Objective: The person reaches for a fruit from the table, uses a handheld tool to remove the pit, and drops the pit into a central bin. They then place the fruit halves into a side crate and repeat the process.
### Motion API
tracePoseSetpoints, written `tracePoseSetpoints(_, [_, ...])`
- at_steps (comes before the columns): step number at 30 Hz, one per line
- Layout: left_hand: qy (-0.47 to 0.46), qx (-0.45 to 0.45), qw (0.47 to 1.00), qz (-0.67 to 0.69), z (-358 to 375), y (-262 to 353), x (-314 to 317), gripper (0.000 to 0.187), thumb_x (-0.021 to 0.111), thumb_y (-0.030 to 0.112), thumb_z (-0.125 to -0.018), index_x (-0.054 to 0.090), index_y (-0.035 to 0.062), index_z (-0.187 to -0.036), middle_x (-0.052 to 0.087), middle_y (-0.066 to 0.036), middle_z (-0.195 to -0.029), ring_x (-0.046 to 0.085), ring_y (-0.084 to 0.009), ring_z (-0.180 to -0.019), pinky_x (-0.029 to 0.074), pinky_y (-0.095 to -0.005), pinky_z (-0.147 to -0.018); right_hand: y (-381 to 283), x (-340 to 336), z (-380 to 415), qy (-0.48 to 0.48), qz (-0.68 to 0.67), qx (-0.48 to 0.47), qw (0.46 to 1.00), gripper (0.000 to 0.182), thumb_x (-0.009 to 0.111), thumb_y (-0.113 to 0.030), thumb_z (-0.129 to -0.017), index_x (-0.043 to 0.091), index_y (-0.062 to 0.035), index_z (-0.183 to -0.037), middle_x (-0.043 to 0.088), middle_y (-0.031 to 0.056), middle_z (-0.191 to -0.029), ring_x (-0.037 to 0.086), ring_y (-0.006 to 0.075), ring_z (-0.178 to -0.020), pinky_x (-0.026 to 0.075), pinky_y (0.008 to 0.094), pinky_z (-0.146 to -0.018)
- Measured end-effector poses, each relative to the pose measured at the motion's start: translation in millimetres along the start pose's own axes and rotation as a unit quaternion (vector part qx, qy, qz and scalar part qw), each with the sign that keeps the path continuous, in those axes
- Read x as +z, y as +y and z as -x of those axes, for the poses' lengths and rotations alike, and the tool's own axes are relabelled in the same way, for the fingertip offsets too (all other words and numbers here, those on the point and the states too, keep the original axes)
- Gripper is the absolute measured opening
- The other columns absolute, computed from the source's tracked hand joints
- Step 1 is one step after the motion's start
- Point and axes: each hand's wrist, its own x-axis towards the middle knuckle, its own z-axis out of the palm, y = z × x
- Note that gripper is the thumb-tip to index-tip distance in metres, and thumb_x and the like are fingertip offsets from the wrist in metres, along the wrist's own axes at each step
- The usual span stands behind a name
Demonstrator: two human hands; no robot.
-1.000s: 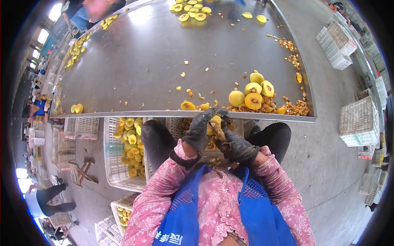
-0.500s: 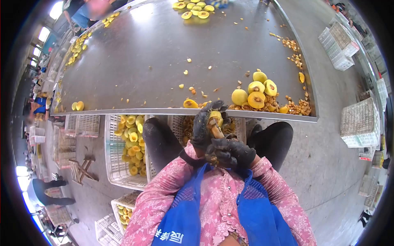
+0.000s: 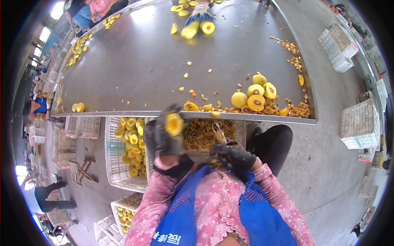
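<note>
My left hand (image 3: 162,141), in a dark glove and smeared by motion, holds a yellow peach half (image 3: 174,124) with its cut face up. It is just in front of the table edge, between the two crates. My right hand (image 3: 236,156), also gloved, is closed around a pitting spoon (image 3: 219,134) with a pale handle and a looped metal end. The tool points up over a crate of brown scraps (image 3: 197,135) between my knees. To the left, a white crate (image 3: 113,172) holds many yellow peach halves (image 3: 133,149).
On the metal table (image 3: 143,61), several peaches (image 3: 256,102) sit near brown scraps (image 3: 297,110) at the right corner. At the far side, another person's blue-gloved hand (image 3: 200,17) is among peach halves. Stacked crates (image 3: 361,123) stand at right; a wooden stool (image 3: 84,170) at left.
My left hand has moved left, away from the tool, carrying the peach half. My right hand stays low with the tool. The other person's hand and some halves have come nearer across the table.
</note>
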Motion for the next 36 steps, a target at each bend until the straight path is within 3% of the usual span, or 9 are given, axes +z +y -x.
tracePoseSetpoints(4, [0.069, 0.102, 0.95, -0.287, -43.4, 37.8, -153.4, 0.034, 0.055, 0.023, -0.085, 0.058, -0.002, -0.109, 0.059, -0.014, -0.108, 0.057, -0.0253, -0.097, 0.046, -0.0331, -0.085, 24.4, -27.5, -8.9, 0.028, 0.171, -0.117, 0.978, 0.024, 0.059, -0.026, -0.085, 0.062, -0.0016, -0.086, 0.051, 0.0003, -0.057, 0.044, 0.007, -0.047, 0.036, 0.0207, -0.044])
tracePoseSetpoints(6, [0.166, 0.162, 0.716, -0.658, -42.7, 60.6, -160.3, 0.028, 0.058, 0.015, -0.083, 0.061, -0.0014, -0.106, 0.061, -0.012, -0.106, 0.057, -0.0241, -0.099, 0.044, -0.0315, -0.088, 27.9, -29.5, -12.8, 0.021, 0.213, -0.257, 0.942, 0.026, 0.061, -0.028, -0.083, 0.063, -0.0016, -0.081, 0.052, 0.0014, -0.058, 0.047, 0.0081, -0.05, 0.037, 0.0216, -0.045])
tracePoseSetpoints(8, [0.16, 0.137, 0.778, -0.592, -50.5, 61.2, -136.1, 0.027, 0.056, 0.009, -0.084, 0.059, -0.0011, -0.108, 0.061, -0.011, -0.105, 0.058, -0.0212, -0.095, 0.045, -0.0303, -0.086, 14.8, -28.8, -11.6, 0.054, 0.083, 0.074, 0.992, 0.028, 0.061, -0.029, -0.083, 0.062, -0.0015, -0.083, 0.053, 0.0017, -0.059, 0.047, 0.009, -0.05, 0.039, 0.0224, -0.047])
tracePoseSetpoints(12, [-0.061, -0.035, 0.945, -0.321, -62.3, 34.1, -6.9, 0.026, 0.052, 0.003, -0.085, 0.059, -0.0011, -0.109, 0.064, -0.009, -0.1, 0.058, -0.0147, -0.089, 0.045, -0.0248, -0.08, 8.7, -26.1, -7.1, 0.081, 0.105, 0.072, 0.989, 0.028, 0.062, -0.03, -0.082, 0.061, -0.0024, -0.084, 0.053, 0.0015, -0.059, 0.047, 0.0089, -0.049, 0.04, 0.0227, -0.047])
tracePoseSetpoints(17, [-0.202, 0.027, 0.872, -0.445, -105.4, -30.5, 79.4, 0.03, 0.059, 0.018, -0.084, 0.061, 0.002, -0.109, 0.065, -0.007, -0.095, 0.059, -0.0107, -0.081, 0.047, -0.0223, -0.069, 12.8, -38.1, 2.7, 0.158, 0.063, 0.053, 0.984, 0.028, 0.062, -0.033, -0.083, 0.063, -0.0047, -0.085, 0.048, -0.0006, -0.054, 0.043, 0.0082, -0.04, 0.036, 0.0213, -0.038])
tracePoseSetpoints(22, [-0.28, 0.199, 0.678, -0.65, -148.2, -88.4, 109.2, 0.049, 0.062, 0.023, -0.075, 0.052, 0.0024, -0.119, 0.056, -0.021, -0.113, 0.057, -0.0294, -0.102, 0.043, -0.0343, -0.089, 2.4, -44.5, 14.2, 0.135, 0.0, 0.058, 0.989, 0.026, 0.064, -0.032, -0.081, 0.06, -0.007, -0.087, 0.052, 0.0007, -0.059, 0.048, 0.009, -0.047, 0.038, 0.0225, -0.041])
tracePoseSetpoints(28, [-0.391, 0.095, 0.467, -0.788, -154.9, -103.2, 143.9, 0.056, 0.069, 0.027, -0.067, 0.053, 0.0046, -0.116, 0.053, -0.021, -0.114, 0.049, -0.0323, -0.11, 0.037, -0.0382, -0.096, 9.0, -53.8, 7.9, 0.119, -0.018, 0.041, 0.992, 0.023, 0.062, -0.028, -0.082, 0.06, -0.0063, -0.089, 0.053, 0.0018, -0.061, 0.049, 0.0101, -0.047, 0.039, 0.0229, -0.042])
tracePoseSetpoints(33, [-0.309, 0.099, 0.565, -0.759, -171.3, -121.0, 142.7, 0.048, 0.073, 0.029, -0.063, 0.058, 0.0045, -0.101, 0.059, -0.018, -0.101, 0.058, -0.0344, -0.095, 0.046, -0.0382, -0.084, 26.5, -64.7, 0.8, 0.116, -0.032, 0.029, 0.992, 0.021, 0.061, -0.026, -0.082, 0.059, -0.0057, -0.087, 0.053, 0.0012, -0.061, 0.048, 0.0095, -0.048, 0.038, 0.0229, -0.042])
tracePoseSetpoints(36, [-0.281, -0.108, 0.86, -0.411, -173.1, -101.6, 127.0, 0.043, 0.063, 0.029, -0.074, 0.054, 0.0059, -0.109, 0.058, -0.014, -0.105, 0.058, -0.0277, -0.091, 0.048, -0.0387, -0.08, 23.7, -67.7, 5.5, 0.078, 0.065, -0.081, 0.992, 0.019, 0.06, -0.022, -0.084, 0.062, -0.0032, -0.088, 0.049, -0.0001, -0.053, 0.045, 0.0085, -0.041, 0.036, 0.0221, -0.039])
